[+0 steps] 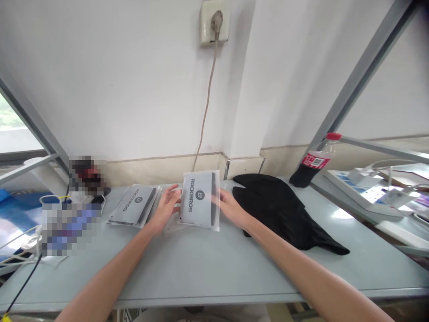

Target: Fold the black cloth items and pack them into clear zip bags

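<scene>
A flat, frosted plastic bag (199, 201) printed ROCKBROS stands tilted up above the table, with something grey and dark inside. My right hand (231, 208) grips its right edge, and some of the fingers show dimly through the plastic. At the bag's left edge is my left hand (164, 206), its fingers apart and the tips close to the edge; whether they touch it is hard to tell. Left of that hand lies a small pile of similar ROCKBROS bags (129, 206). A black cloth item (271, 205) is spread out beside my right hand, partly behind the forearm.
On the grey table (201, 273), a cola bottle (313, 162) with a red cap stands at the back right. Cables and blurred items crowd the left end. A power cord (208, 94) hangs from the wall socket (205, 36). Metal frame bars rise on both sides.
</scene>
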`<state>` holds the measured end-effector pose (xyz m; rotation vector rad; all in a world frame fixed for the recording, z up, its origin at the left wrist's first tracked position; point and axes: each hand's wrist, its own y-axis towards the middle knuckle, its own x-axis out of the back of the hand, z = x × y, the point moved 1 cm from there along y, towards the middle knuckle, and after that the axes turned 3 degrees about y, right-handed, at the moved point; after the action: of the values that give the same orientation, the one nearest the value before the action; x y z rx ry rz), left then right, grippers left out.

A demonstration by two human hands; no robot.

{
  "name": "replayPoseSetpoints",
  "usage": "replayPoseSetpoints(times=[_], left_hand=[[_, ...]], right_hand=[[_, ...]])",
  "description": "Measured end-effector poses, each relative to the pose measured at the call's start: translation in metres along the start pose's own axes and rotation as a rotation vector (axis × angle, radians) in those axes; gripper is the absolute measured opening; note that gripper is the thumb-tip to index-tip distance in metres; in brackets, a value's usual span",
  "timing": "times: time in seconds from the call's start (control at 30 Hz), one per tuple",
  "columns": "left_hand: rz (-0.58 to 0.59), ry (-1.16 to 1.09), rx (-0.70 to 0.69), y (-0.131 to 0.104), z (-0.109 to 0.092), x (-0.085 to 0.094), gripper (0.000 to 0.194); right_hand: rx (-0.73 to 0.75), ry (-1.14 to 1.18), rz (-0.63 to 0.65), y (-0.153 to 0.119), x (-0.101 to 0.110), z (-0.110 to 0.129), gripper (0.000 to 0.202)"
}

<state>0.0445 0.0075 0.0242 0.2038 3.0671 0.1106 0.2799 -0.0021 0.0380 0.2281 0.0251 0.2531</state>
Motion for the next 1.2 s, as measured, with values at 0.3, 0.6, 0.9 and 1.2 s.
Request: replayPoseSetpoints(times=[0.3,0.6,0.9,1.2], left_hand=[[0.106,0.097,-0.078,-0.017,-0.001,-0.016,0.046],[-0.240,0.215,-0.184,0.003,0.002,0.010,0.047],[-0.344,1.246,-0.224,0.005,0.003,0.041,0.049],[-0.270,1.519,-0.365,-0.008,0.010,0.021,0.025]], right_hand=[[0.015,-0.053,0.156,0.001,-0.003,-0.001,0.045],[0.042,0.144,-0.282,0.015,0.016,-0.019,0.032],[-0.047,0.419,-0.597,0.019,0.032,-0.009,0.031],[0.135,-0.723,-0.414,0.019,0.040,-0.029,0.041]])
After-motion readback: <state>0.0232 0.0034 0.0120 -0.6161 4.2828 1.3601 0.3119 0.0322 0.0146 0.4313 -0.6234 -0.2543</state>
